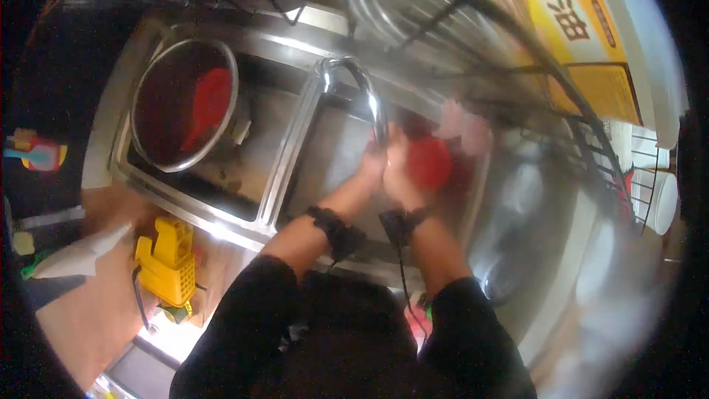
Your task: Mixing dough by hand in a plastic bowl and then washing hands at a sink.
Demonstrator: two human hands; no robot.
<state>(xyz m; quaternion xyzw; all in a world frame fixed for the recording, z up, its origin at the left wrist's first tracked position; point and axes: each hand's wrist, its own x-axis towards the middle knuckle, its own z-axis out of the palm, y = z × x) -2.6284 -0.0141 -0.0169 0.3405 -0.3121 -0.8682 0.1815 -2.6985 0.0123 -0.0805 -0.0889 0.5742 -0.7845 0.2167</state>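
My left hand (374, 165) and my right hand (395, 163) are pressed together under the spout of a chrome faucet (372, 97), over the right basin (338, 141) of a steel double sink. Motion blur hides the fingers, so I cannot tell whether anything is between them. Black straps circle both wrists, and a thin cord hangs from the right one. Just right of my right hand is a red rounded object (431, 162), blurred. A pink cloth-like item (464, 126) lies at the basin's back right.
A large round metal-rimmed vessel (235, 88) stands in the left basin with a red item (207, 102) inside. A black wire rack (532, 47) overhangs the back right. A yellow plastic basket-like holder (171, 263) is at the lower left. A yellow printed carton (579, 22) stands at upper right.
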